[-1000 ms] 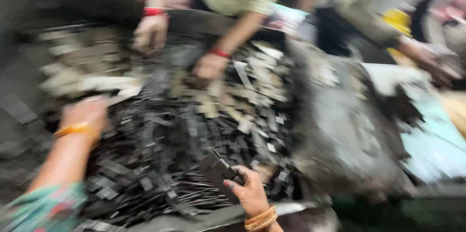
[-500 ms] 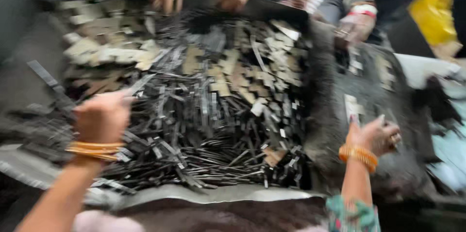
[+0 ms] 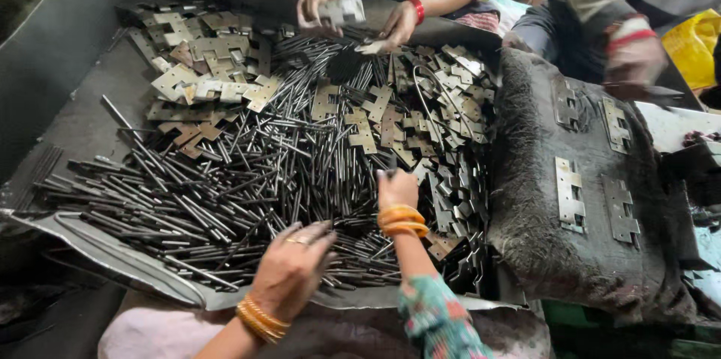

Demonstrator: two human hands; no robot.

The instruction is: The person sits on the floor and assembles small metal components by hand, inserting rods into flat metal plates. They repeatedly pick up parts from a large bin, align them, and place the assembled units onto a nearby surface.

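A big heap of thin dark metal pins fills a grey sheet-metal tray. Flat notched hinge leaves are piled along its far side and right side. My left hand, with a ring and orange bangles, lies palm down on the pins at the near edge, fingers spread. My right hand, also with orange bangles, reaches into the pile just beyond it. Its fingers curl down among pins and leaves, so its grip is hidden.
Across the tray a person with red bangles holds a hinge leaf in two hands. To the right, a dark furry cloth carries several assembled hinges. Another person's blurred hand hovers over its far end.
My right hand has come left from over the dark cloth to the pile's near middle. My left hand has dropped from the left side onto the pins beside it.
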